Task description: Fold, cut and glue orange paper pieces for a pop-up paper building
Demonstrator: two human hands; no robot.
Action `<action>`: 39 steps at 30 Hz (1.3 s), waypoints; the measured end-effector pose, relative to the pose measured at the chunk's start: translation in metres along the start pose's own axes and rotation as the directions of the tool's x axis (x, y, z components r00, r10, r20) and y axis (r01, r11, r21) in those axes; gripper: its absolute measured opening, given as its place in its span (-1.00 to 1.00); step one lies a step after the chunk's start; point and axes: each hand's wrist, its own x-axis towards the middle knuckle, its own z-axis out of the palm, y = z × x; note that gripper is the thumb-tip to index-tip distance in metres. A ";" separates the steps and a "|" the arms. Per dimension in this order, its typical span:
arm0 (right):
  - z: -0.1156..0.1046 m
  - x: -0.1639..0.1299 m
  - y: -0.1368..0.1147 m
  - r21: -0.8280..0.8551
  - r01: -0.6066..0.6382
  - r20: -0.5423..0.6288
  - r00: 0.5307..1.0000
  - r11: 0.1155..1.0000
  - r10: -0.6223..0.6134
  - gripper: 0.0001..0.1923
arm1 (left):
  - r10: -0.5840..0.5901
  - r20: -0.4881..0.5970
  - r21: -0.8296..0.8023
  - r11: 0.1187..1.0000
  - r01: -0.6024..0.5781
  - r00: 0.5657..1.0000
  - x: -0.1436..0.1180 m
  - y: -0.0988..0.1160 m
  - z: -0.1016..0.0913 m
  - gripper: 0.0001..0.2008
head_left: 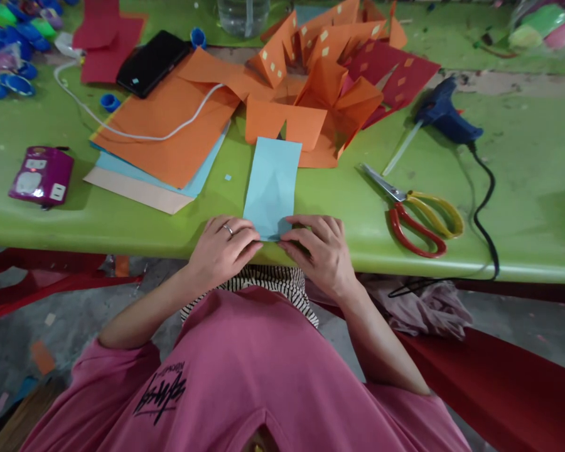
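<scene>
A light blue paper strip (272, 185) lies lengthwise on the green table (522, 188), its near end at the table's front edge. My left hand (221, 248), with a ring on one finger, pinches the strip's near left corner. My right hand (317, 251) presses on the near right corner. The fingertips of both hands meet at the strip's near edge, which looks folded under them.
Folded orange and red paper shapes (329, 69) stand just beyond the strip. Scissors (417, 210) and a blue glue gun (445, 116) with a black cord lie to the right. Stacked paper sheets (164, 138), a black phone (151, 63), a white cable and a purple device (42, 176) are left.
</scene>
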 end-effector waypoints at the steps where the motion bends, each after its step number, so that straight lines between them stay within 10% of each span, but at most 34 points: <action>1: 0.000 0.000 0.000 0.001 0.011 0.001 1.000 1.000 -0.011 -0.95 | 0.002 0.001 -0.008 1.000 -0.002 1.000 0.000 0.001 -0.001 -0.93; 39: 0.003 0.008 -0.019 0.032 -0.258 0.044 0.965 0.966 0.257 -0.89 | -0.280 0.080 -0.075 0.955 0.286 0.957 0.008 -0.004 -0.005 -0.90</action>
